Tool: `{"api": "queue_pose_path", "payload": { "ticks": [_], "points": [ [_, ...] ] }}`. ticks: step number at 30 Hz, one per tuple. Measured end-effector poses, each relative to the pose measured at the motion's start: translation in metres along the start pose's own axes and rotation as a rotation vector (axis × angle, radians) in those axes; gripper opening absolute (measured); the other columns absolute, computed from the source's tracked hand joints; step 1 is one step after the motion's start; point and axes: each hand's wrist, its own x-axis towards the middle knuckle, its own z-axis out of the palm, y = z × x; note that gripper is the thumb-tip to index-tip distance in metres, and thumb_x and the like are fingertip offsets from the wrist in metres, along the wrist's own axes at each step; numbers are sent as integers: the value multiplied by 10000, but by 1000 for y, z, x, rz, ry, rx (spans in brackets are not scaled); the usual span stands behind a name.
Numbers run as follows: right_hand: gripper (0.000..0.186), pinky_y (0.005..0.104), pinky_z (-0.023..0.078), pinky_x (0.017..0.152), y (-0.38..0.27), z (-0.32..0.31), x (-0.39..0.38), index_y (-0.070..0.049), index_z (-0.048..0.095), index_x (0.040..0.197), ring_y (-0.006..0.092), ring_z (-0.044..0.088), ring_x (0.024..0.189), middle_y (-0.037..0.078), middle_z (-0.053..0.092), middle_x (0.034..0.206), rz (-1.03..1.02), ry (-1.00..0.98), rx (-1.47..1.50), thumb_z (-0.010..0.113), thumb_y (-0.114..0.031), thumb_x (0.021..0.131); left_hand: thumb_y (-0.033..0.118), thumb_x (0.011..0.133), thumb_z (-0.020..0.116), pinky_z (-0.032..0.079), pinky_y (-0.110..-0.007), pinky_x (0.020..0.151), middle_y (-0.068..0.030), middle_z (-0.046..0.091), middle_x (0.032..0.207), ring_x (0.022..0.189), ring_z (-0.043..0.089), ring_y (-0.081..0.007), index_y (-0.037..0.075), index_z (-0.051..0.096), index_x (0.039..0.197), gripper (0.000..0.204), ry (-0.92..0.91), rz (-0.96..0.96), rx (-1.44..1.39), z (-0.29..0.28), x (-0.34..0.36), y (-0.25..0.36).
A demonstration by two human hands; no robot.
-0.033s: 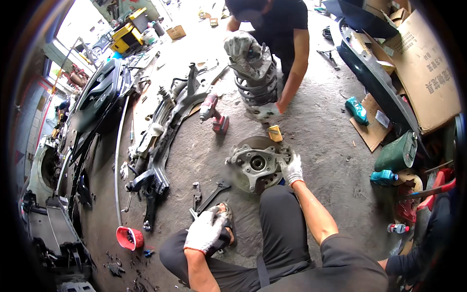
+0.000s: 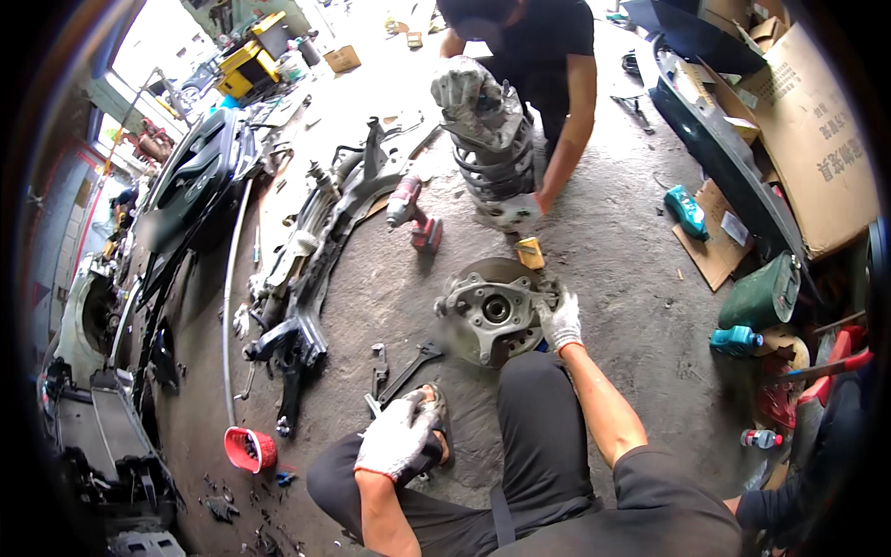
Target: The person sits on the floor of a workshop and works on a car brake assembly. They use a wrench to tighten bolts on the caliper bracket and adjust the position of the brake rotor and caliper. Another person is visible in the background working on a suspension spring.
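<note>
On the concrete floor ahead of your right knee lies a grey wheel hub with a brake disc [image 2: 497,308]; take it as the clock's centre. Your gloved right hand [image 2: 561,323] is at its 3 o'clock edge, fingers against the metal; whether they are closed round it you cannot tell from here. Your gloved left hand [image 2: 397,436], at 7 o'clock, rests loosely over your bent left leg, fingers released, near your sandal. Just beyond it, at 8 o'clock, lies a long wrench [image 2: 408,373]. At 1 o'clock a small yellow box [image 2: 530,252] sits near the disc; at 11, a red and grey power tool [image 2: 406,206] stands on its battery. At 12, a co-worker in black holds a coil-spring strut [image 2: 492,167] upright. At 3, well apart, stands a green can [image 2: 761,290]
</note>
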Motion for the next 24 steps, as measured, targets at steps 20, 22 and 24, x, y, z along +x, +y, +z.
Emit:
{"api": "queue_pose_path", "payload": {
  "ticks": [20, 22, 24],
  "points": [
    [866, 436, 392, 1073, -30, 7, 28, -22, 348, 1443, 442, 442, 1280, 320, 420, 1385, 343, -352, 30, 708, -405, 755, 273, 887, 613, 491, -421, 872, -186, 647, 1085, 993, 618, -354, 59, 590, 1222, 398, -6, -260, -185, -32, 10, -10],
    [884, 435, 385, 1079, -26, 5, 28, 28, 339, 1433, 448, 432, 1291, 354, 403, 1389, 283, -356, -73, 709, -408, 760, 214, 849, 655, 489, -405, 871, -186, 647, 1055, 980, 617, -356, 21, 587, 1207, 412, 105, -95, -280, -38, 15, -5],
    [876, 432, 399, 1065, -20, 9, 22, 42, 363, 1407, 432, 468, 1266, 341, 444, 1363, 262, -309, -134, 716, -437, 764, 182, 833, 671, 487, -403, 856, -183, 645, 1027, 959, 618, -353, 2, 587, 1191, 409, 114, 20, -310, -44, 17, 3]
  ]
}}
